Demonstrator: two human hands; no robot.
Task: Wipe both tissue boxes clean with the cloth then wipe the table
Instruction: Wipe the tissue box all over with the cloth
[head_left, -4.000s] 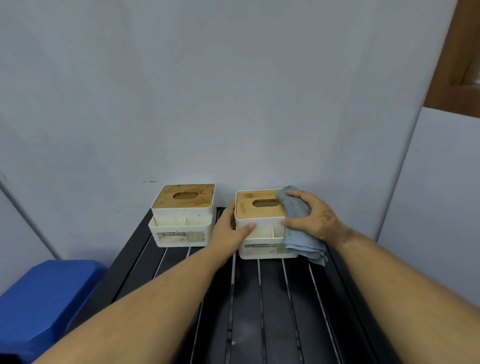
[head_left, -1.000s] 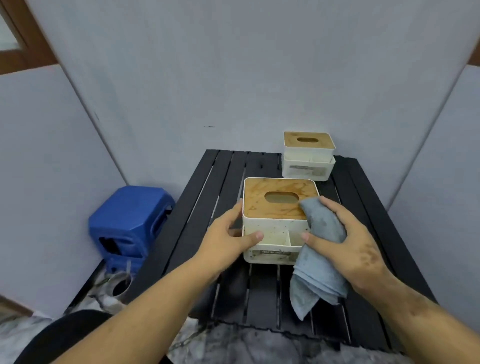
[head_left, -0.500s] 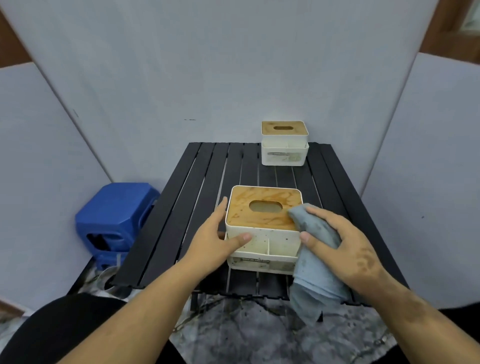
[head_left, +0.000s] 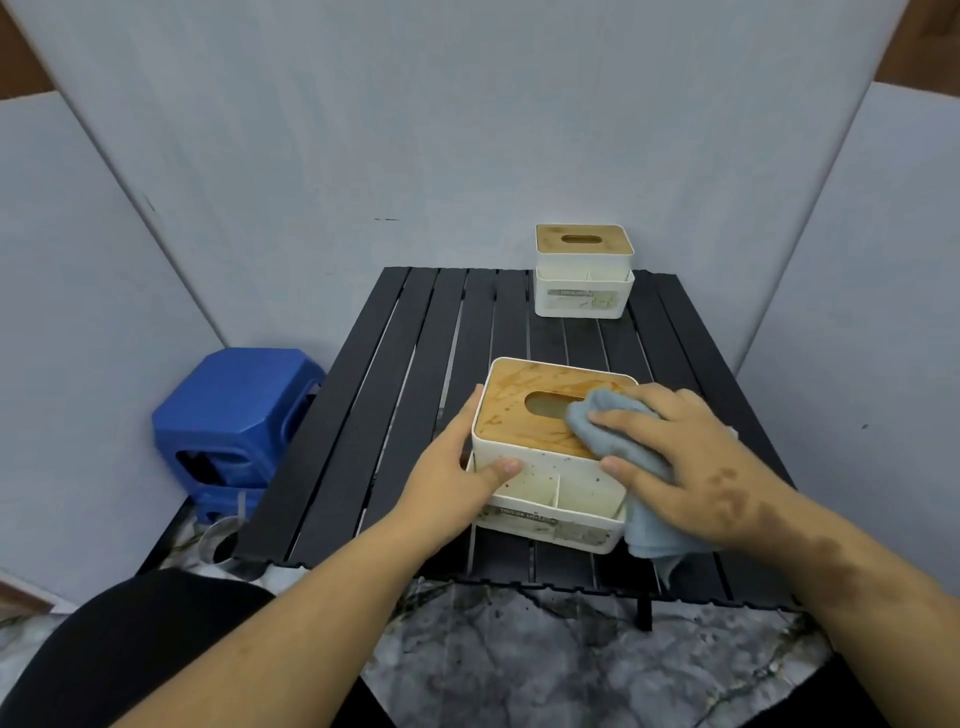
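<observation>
A white tissue box with a stained wooden lid (head_left: 524, 410) stands near the front edge of the black slatted table (head_left: 410, 374). My left hand (head_left: 457, 478) grips its left side, thumb on the front face. My right hand (head_left: 691, 467) presses a grey-blue cloth (head_left: 608, 421) onto the right part of the lid, fingers spread over it. The cloth hangs down the box's right side. A second white tissue box with a wooden lid (head_left: 584, 270) sits at the table's far edge, apart from both hands.
A blue plastic stool (head_left: 239, 415) stands on the floor left of the table. Grey panels close in the back and both sides. Marbled floor (head_left: 545, 654) shows below the table's front edge, and a small metal cup (head_left: 223, 540) sits by the stool.
The near box has been pulled from the back of the table to the front. My right hand has slid the cloth from the box's right side up onto the lid.
</observation>
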